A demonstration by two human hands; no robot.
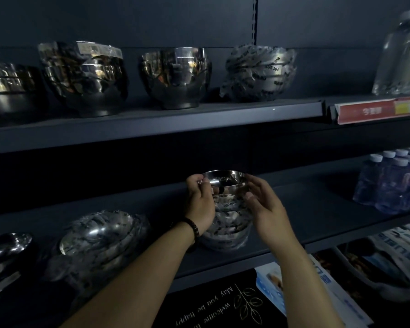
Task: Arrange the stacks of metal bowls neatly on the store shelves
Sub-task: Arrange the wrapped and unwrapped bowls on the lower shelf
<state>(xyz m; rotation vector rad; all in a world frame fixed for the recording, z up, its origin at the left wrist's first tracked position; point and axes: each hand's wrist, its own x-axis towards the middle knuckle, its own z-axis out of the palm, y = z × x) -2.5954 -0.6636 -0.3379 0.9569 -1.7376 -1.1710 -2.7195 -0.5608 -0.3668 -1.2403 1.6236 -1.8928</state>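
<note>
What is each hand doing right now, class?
Left hand: pinches the top bowl by its rim.
Right hand: open beside the bowl stack; contact unclear.

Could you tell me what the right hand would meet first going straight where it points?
The right hand would likely meet the top bowl, whose rim the left hand pinches; depth unclear.

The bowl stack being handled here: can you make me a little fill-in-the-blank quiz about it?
The left hand pinches the ___ of the top bowl.
A beaded bracelet circles the ___ wrist.
The bottles right of the stack have ___ caps.
Missing words: rim; left; white.
</note>
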